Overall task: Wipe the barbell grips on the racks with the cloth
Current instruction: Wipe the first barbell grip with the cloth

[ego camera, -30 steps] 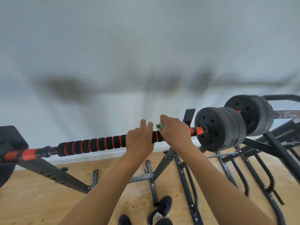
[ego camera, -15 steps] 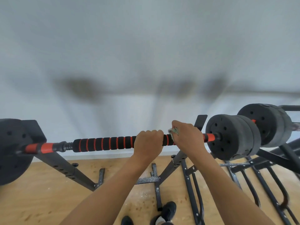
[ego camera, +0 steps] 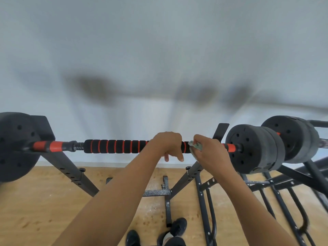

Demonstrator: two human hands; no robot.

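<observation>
A barbell lies across a black rack, its black foam grip ringed with orange bands. My left hand curls over the grip near its right end, fingertips showing below the bar. Just to the right, my right hand holds a pale green cloth against the bar, where grip meets orange sleeve. Most of the cloth is hidden in my palm.
Black weight plates sit at the bar's left end and right end. A second loaded barbell and more rack tubing stand at the right. A white wall is behind, wooden floor below, my shoes near the rack base.
My left hand went from resting on top of the grip to wrapping round it. The right hand with the cloth stayed near the grip's right end. The view panned left, showing the left plate.
</observation>
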